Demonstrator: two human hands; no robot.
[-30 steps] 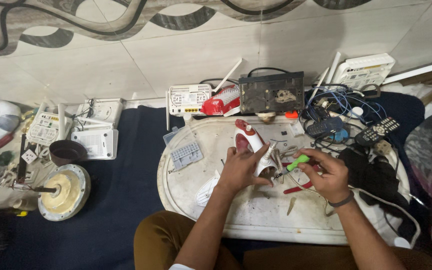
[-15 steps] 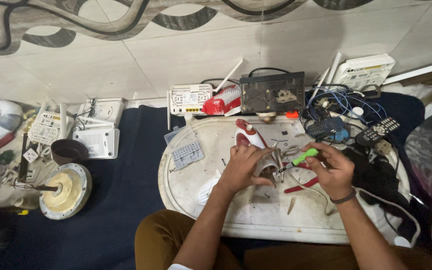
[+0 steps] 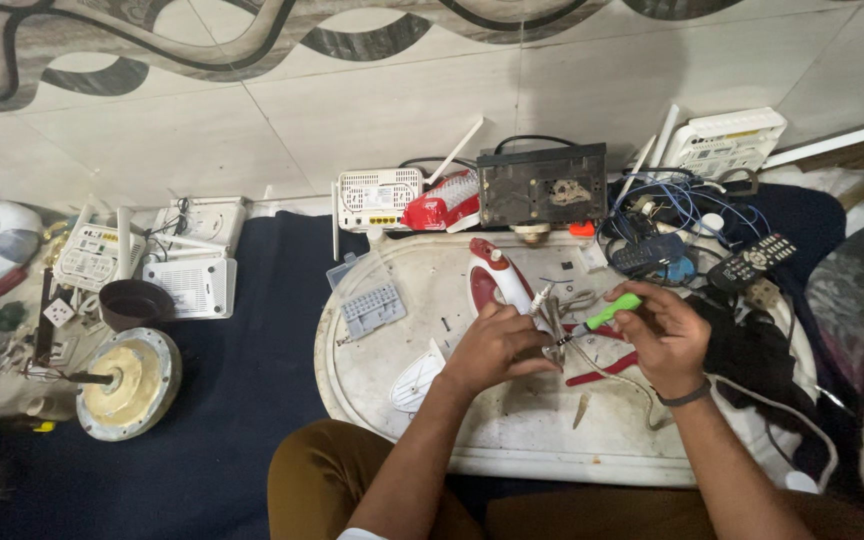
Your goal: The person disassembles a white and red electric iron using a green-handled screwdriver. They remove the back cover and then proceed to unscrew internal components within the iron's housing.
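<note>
Screwdriver tip has dropped down onto the metal part since a moment ago. Right hand (image 3: pixel 664 335) grips the green-handled screwdriver (image 3: pixel 602 315), left hand (image 3: pixel 497 345) clamps the small metal part (image 3: pixel 555 322) mid-tray (image 3: pixel 512 450), beside the red-white iron (image 3: pixel 497 277).

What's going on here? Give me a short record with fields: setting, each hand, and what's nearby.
setting: person seated at a white tray on a dark blue cloth
left hand: holds a small metal part
right hand: holds a green-handled screwdriver, tip at the part
nearby: red and white iron, red pliers, remote control, white routers
</note>
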